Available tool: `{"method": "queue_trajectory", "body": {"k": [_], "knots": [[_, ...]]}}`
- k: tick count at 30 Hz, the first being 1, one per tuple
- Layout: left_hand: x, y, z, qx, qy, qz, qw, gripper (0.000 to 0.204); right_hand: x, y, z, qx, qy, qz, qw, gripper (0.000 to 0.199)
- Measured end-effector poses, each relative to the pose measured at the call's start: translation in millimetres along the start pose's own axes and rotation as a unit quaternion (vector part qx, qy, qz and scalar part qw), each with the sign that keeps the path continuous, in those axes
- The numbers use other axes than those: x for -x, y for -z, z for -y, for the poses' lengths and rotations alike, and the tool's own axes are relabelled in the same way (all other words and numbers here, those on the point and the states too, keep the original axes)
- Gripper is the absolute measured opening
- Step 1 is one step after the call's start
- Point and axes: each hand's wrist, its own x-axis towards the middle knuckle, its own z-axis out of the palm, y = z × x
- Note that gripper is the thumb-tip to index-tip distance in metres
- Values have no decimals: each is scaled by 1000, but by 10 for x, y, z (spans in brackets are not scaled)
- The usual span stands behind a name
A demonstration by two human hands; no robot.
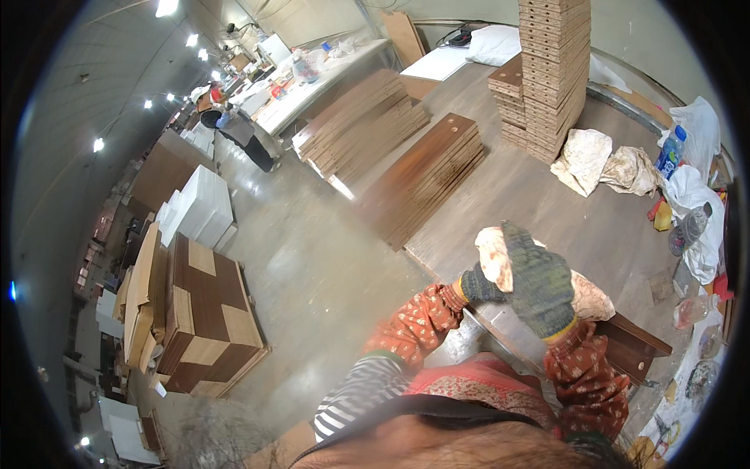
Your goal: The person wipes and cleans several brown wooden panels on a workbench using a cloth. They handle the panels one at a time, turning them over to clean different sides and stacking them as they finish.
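Observation:
Both my hands wear dark grey knitted gloves and meet over the near part of the wooden work table. My right hand (539,285) is closed on a stained cream cloth (591,298), which sticks out on both sides of the glove. Close beside it, my left hand (482,284) touches the cloth's left end, its fingers hidden behind cloth and glove. Under my right forearm lies a dark brown wooden board (637,344) with a round hole near its end. What lies directly beneath the cloth is hidden.
Stacked brown boards (433,180) lie at the table's left edge; a tall board stack (551,74) rises at the back. Crumpled rags (586,160), a blue-capped bottle (670,148) and plastic bags line the right. A panel stack (207,313) stands on the floor left. Another person (234,129) stands farther off.

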Motion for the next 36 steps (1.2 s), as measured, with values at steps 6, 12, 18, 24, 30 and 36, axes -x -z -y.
{"method": "queue_trajectory", "body": {"k": [6, 12, 18, 24, 30, 36], "knots": [[27, -12, -173, -83, 139, 114, 980, 43, 790, 353, -593, -70, -68, -88, 991, 27], [-26, -28, -449, -118, 20, 90, 989, 37, 1971, 816, -1400, -370, -373, -167, 834, 31], [-127, -89, -744, -108, 235, 99, 961, 36, 2453, 667, -1551, -22, -421, -363, 831, 40], [-226, -86, -741, -154, 8, 122, 981, 35, 3081, 478, -1733, 112, -334, -423, 835, 41], [-127, -76, -474, -465, -117, 151, 864, 47, 3445, 180, -1764, 161, -573, -211, 775, 48], [-130, 20, -549, -513, -79, 101, 849, 44, 3279, 896, -1365, -128, -540, -603, 573, 35]]}}
